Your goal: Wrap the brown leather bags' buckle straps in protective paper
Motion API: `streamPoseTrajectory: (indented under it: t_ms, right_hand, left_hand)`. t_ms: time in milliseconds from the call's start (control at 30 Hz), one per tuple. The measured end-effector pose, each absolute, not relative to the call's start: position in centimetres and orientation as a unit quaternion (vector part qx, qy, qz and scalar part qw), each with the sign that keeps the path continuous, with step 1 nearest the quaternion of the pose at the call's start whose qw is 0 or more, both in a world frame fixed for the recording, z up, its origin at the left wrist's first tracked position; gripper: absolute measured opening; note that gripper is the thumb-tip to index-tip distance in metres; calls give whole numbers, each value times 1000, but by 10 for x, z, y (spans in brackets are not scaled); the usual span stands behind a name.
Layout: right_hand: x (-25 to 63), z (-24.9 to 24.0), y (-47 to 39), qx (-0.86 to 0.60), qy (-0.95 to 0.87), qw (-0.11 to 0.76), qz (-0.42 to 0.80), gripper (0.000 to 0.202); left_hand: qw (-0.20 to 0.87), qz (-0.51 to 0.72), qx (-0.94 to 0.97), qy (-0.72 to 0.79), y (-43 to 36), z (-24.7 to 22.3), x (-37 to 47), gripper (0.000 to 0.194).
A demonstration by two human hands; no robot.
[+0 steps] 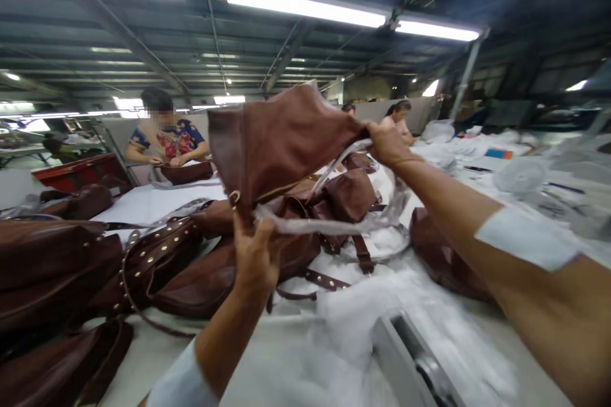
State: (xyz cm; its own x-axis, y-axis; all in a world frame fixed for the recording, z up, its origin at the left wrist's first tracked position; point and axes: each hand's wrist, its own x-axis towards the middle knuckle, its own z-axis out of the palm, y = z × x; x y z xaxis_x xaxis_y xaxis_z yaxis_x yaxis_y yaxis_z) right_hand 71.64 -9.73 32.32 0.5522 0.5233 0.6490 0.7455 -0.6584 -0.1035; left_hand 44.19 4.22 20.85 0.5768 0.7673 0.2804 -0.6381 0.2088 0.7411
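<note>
Raised handbag [291, 140]: brown, leather-look, up in the air over the worktable [147, 362] — tilted, broad side facing the camera, pretty much mid-view.
Left hand [255, 261]: gripping the raised handbag's lower left corner, just under a small metal ring [234, 198].
Right hand [389, 145]: closed round the opposite end of the raised handbag, arm reaching in from the right.
Clear plastic strip [329, 227]: looping below the raised handbag, between both hands — too blurry to tell where fastened.
Brown bags [52, 267]: heaped left of and underneath the raised handbag, plus another to its lower right, partly behind the right forearm.
Studded straps [165, 241]: down and left of the raised handbag, mixed into the heap, dotted with gold-coloured studs.
White plastic wrapping [405, 299]: crumpled, lower right of the raised handbag, kinda smeared.
Grey metal holder [405, 359]: below the raised handbag, close to the camera, exact kind hard to tell.
Co-worker in floral top [176, 143]: beyond the raised handbag, to its left, both hands on a smaller-looking brown bag [186, 172].
Co-worker in pink [401, 124]: further back, right of the raised handbag.
Strip lights [305, 7]: overhead, above the raised handbag.
</note>
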Motion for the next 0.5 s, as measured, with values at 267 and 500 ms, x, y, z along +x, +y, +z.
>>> streamPoseTrajectory:
  t_ms: [267,500]
  right_hand:
    - [789,254,-55,-829,-425,186,-312,79]
    - [766,108,-58,-806,-543,176,-160,52]
  left_hand:
    - [853,375,320,174,101,172,675,42]
    - [896,235,334,175,105,106,666,45]
